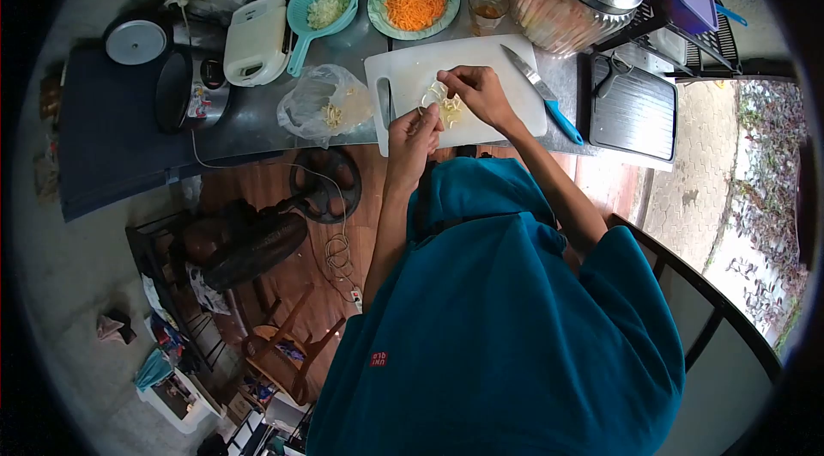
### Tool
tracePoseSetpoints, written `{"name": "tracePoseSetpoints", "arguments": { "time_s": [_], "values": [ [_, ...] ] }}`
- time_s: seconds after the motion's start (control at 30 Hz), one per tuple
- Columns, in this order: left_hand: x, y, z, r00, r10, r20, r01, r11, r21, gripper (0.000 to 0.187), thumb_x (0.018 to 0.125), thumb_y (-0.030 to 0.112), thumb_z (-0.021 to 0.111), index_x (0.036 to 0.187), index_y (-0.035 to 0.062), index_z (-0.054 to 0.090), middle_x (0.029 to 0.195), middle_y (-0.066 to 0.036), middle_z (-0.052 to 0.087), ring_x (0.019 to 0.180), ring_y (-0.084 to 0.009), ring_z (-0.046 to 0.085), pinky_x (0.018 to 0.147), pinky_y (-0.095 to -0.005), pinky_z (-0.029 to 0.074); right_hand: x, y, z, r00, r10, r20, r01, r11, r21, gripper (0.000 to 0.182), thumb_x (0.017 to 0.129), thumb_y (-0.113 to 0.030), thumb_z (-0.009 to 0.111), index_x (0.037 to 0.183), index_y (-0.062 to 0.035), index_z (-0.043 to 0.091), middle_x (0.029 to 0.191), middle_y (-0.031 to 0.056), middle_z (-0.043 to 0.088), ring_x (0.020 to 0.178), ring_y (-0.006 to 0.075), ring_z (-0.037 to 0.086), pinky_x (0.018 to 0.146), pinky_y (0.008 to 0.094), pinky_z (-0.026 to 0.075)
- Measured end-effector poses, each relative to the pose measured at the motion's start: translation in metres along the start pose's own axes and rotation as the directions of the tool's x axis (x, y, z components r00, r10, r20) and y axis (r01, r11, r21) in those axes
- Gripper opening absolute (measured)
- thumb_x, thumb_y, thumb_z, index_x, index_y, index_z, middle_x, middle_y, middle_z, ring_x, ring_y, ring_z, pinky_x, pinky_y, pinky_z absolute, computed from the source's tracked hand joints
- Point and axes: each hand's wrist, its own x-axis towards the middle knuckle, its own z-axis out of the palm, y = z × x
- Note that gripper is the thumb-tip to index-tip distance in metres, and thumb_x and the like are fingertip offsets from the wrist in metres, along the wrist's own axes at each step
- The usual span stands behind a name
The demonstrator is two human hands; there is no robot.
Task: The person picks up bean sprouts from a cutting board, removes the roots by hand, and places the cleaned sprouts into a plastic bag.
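Note:
My left hand [415,135] is closed above the near edge of a white cutting board [493,52], its fingertips pinched. Just to the upper right, my right hand [477,94] is bent over the board, thumb and fingers together. Something small and pale shows between the two hands, too small to name. Thin yellowish-white pieces, like bean sprouts [451,117], lie on the board beneath my fingers. Left of the board, a clear plastic bag [309,104] holds more of these pale strands. A knife [558,115] with a blue handle rests across the board's right edge.
Behind the board stand a green colander [301,37] of chopped white pieces, a plate [378,16] of shredded carrot, a glass [487,16] and a large lidded jar [562,14]. A sandwich maker [256,39] is at left, a grill plate [639,117] at right.

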Motion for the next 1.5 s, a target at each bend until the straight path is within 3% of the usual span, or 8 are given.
{"name": "tracePoseSetpoints", "arguments": {
  "time_s": [0.07,0.33,0.5,0.63,1.03,1.13,1.37,1.5],
  "values": [
    [0.000,0.001,-0.001,0.996,-0.037,0.078,0.022,0.983,0.185,0.033,0.095,0.028,0.055,0.074,0.0031,0.057,0.057,0.006,0.042,0.049,-0.0019,0.034,0.045,-0.0197,0.025,-0.012,-0.012,-0.003,0.977,-0.207,0.046,0.178,0.921,0.346,0.021,0.084,-0.019,0.065,0.086,0.0019,0.070,0.074,0.0127,0.068,0.066,0.0168,0.064,0.065,0.0304,0.051],
    [0.004,-0.001,0.012,0.980,-0.070,0.187,0.012,0.955,0.296,0.034,0.094,0.027,0.057,0.072,0.0020,0.058,0.060,0.005,0.047,0.052,-0.0013,0.037,0.047,-0.0199,0.028,-0.029,-0.031,-0.035,0.970,-0.169,0.172,0.158,0.984,0.077,0.020,0.082,-0.017,0.071,0.080,0.0036,0.069,0.068,0.0056,0.063,0.061,0.0105,0.054,0.057,0.0257,0.044],
    [0.005,-0.004,0.012,0.966,-0.079,0.245,-0.015,0.932,0.361,0.034,0.094,0.028,0.057,0.072,0.0022,0.058,0.059,0.005,0.045,0.050,-0.0016,0.036,0.046,-0.0194,0.027,-0.028,0.008,-0.054,0.990,-0.066,-0.126,0.082,0.989,0.127,0.022,0.081,-0.016,0.072,0.076,0.0055,0.067,0.064,0.0036,0.063,0.061,0.0060,0.053,0.057,0.0238,0.045],
    [0.010,-0.009,0.012,0.965,-0.158,0.208,0.088,0.947,0.308,0.034,0.094,0.029,0.057,0.072,0.0027,0.058,0.058,0.005,0.044,0.050,-0.0018,0.036,0.046,-0.0192,0.027,-0.017,0.097,-0.058,0.971,-0.038,-0.235,-0.019,0.972,-0.234,0.019,0.074,-0.016,0.074,0.078,0.0019,0.070,0.067,0.0140,0.067,0.060,0.0190,0.064,0.061,0.0319,0.050],
    [0.085,-0.068,-0.032,0.973,-0.184,-0.136,0.227,0.713,0.664,0.045,0.089,0.045,0.059,0.073,0.0028,0.064,0.056,0.003,0.047,0.051,-0.0068,0.043,0.048,-0.0237,0.033,-0.029,0.170,-0.042,0.925,-0.088,-0.370,-0.025,0.957,-0.290,0.019,0.073,-0.011,0.065,0.087,0.0013,0.071,0.076,0.0213,0.067,0.068,0.0299,0.068,0.065,0.0357,0.053],
    [0.071,-0.060,-0.039,0.934,-0.304,0.188,0.334,0.930,-0.157,0.048,0.096,0.046,0.047,0.096,-0.0005,0.057,0.059,0.003,0.042,0.048,-0.0057,0.036,0.044,-0.0200,0.027,-0.033,0.164,-0.044,0.943,0.003,-0.334,-0.084,0.970,-0.229,0.021,0.075,-0.013,0.066,0.089,0.0013,0.071,0.074,0.0218,0.066,0.066,0.0287,0.068,0.063,0.0353,0.053],
    [0.041,-0.025,-0.004,0.980,-0.096,0.172,0.171,0.847,-0.503,0.062,0.097,0.048,0.038,0.121,-0.0082,0.050,0.090,-0.017,0.065,0.087,-0.0272,0.064,0.078,-0.0322,0.052,-0.033,0.138,-0.048,0.955,0.073,-0.287,-0.156,0.948,-0.278,0.021,0.078,-0.020,0.067,0.086,-0.0008,0.071,0.069,0.0177,0.067,0.063,0.0270,0.067,0.060,0.0360,0.052],
    [0.033,-0.010,0.017,0.973,0.025,0.230,0.132,0.758,-0.639,0.061,0.098,0.043,0.037,0.127,-0.0104,0.043,0.124,-0.028,0.051,0.121,-0.0352,0.049,0.104,-0.0414,0.040,-0.031,0.113,-0.050,0.938,0.120,-0.326,-0.254,0.876,-0.409,0.020,0.077,-0.019,0.069,0.090,-0.0032,0.071,0.069,0.0140,0.067,0.061,0.0268,0.066,0.060,0.0362,0.052]
  ]
}}
